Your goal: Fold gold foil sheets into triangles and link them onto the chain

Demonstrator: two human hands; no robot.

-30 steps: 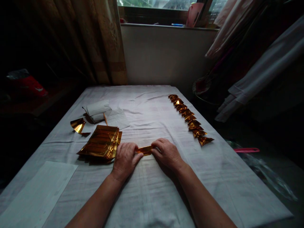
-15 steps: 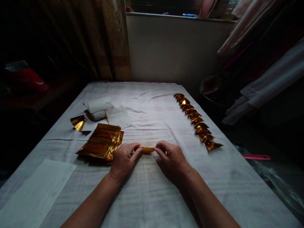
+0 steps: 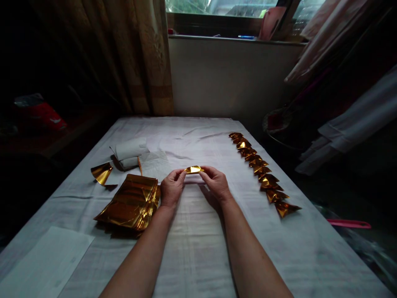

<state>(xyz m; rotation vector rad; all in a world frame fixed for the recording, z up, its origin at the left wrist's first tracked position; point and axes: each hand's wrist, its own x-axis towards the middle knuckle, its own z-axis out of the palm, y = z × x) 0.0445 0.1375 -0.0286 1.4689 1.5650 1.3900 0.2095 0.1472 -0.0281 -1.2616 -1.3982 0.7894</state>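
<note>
A small folded piece of gold foil paper [image 3: 194, 169] is stretched between my two hands, a little above the cloth-covered table [image 3: 198, 248]. My left hand [image 3: 171, 188] pinches its left end between thumb and fingers. The right end is pinched by my right hand [image 3: 216, 184]. Just left of my left hand lies a stack of gold foil sheets [image 3: 128, 203]. To the right, a slanting row of folded gold foil pieces [image 3: 260, 169] runs along the table's right side.
Behind the stack lie a white paper roll [image 3: 130, 147], a thin paper sheet [image 3: 154, 163] and a curled gold scrap [image 3: 102, 173]. A white sheet [image 3: 46, 260] lies front left. Clothes [image 3: 356, 116] hang at right, above a pink handle [image 3: 350, 224].
Both hands have lifted and moved forward, away from me, with the folded foil between them. The foil's face now catches the light. The camera has tilted up, showing more window.
</note>
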